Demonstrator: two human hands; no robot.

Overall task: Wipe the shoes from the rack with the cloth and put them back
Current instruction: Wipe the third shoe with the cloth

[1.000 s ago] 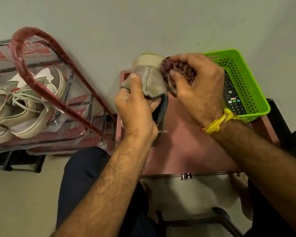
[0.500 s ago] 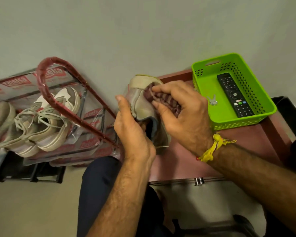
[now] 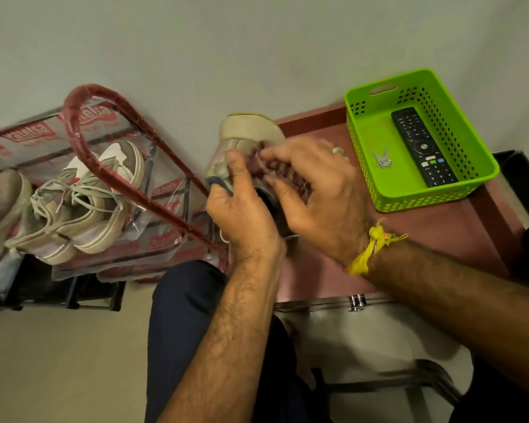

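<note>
We find the left hand (image 3: 242,209) at centre frame, fingers and thumb curled round a beige shoe (image 3: 251,132), which it holds up with the sole end toward twelve o'clock. The right hand (image 3: 318,193), at three o'clock of the left, grips a bunched maroon cloth (image 3: 287,175) in curled fingers and presses it against the shoe's upper. A ring shows on one finger, and a yellow thread (image 3: 373,245) is tied at the wrist.

At nine o'clock of the hands stands the shoe rack (image 3: 104,138), a red-wrapped frame with printed plastic sheeting; a laced pair of beige sneakers (image 3: 83,203) sits on its shelf, with part of a further shoe at the frame's left edge. Under the hands lies a reddish table (image 3: 409,239). At two o'clock on it rests a green basket (image 3: 364,117) holding a black remote control (image 3: 423,148) and a small metal item we cannot identify.
</note>
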